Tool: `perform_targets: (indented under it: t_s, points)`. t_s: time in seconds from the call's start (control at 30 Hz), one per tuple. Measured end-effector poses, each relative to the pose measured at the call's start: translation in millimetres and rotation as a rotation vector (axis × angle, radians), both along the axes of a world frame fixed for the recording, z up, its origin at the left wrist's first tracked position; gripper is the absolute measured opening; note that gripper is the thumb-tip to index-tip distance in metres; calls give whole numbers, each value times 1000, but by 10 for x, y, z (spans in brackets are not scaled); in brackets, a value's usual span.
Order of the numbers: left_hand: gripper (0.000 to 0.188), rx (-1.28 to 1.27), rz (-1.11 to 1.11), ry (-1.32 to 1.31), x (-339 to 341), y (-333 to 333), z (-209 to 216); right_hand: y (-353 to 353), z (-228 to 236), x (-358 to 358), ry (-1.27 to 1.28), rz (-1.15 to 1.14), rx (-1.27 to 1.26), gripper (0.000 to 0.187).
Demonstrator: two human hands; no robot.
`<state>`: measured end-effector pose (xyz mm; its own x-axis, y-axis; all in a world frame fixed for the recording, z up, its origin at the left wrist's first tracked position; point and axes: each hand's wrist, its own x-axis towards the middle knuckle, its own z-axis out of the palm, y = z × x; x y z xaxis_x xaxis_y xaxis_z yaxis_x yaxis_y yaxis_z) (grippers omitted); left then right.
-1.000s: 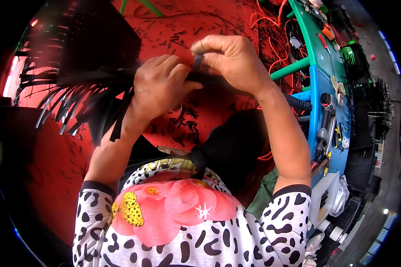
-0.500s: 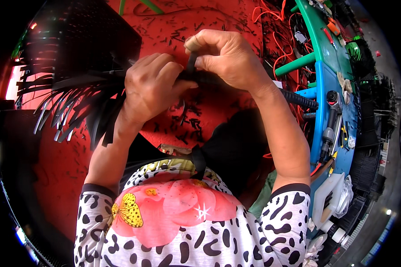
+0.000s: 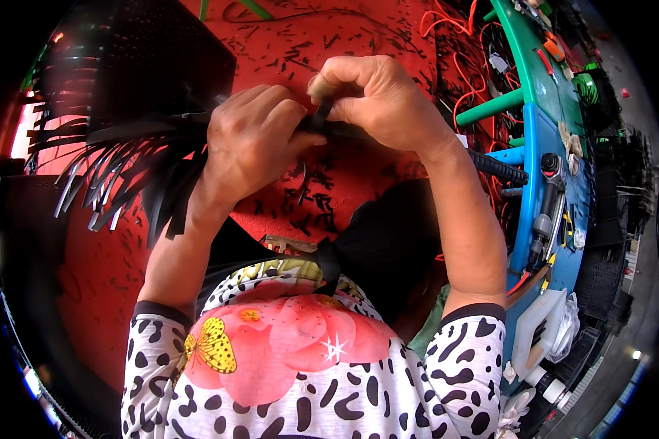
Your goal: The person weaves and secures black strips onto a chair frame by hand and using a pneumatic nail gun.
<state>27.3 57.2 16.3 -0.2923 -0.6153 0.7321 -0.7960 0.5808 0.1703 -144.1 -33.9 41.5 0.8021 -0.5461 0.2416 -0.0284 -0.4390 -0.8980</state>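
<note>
My right hand (image 3: 384, 102) is closed in a pinch on the end of a black flat strip (image 3: 320, 117), with some tan covering on a fingertip. Close beside it, my left hand (image 3: 252, 139) is curled with its thumb pointing toward the strip; its fingers close over dark material at the base of a bunch of black strips (image 3: 135, 164). These loose ends fan out to the left, some catching light. Behind them stands a large black panel with a woven look (image 3: 161, 62). What lies under the left palm is hidden.
Black offcuts (image 3: 315, 201) litter the red floor (image 3: 263, 55). At right, a green table (image 3: 538, 66) and a blue table (image 3: 527, 205) hold a power tool (image 3: 542, 219), pliers-like tools and a white container (image 3: 538, 329). Orange cords (image 3: 465, 80) tangle beneath.
My right hand has come slightly down and to the right, still pinching the strip. The left hand has barely moved, and the whole view has shifted a little.
</note>
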Motion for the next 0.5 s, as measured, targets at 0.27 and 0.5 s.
perform_targets:
  t_s: [0.27,0.5]
  points:
    - [34,40,-4,-20,0,-49,4,-80,22,-44,136,-1,21,14]
    - [36,-5,-24,16,45,-118,-30,106,136,-76,172,-200,-389,31]
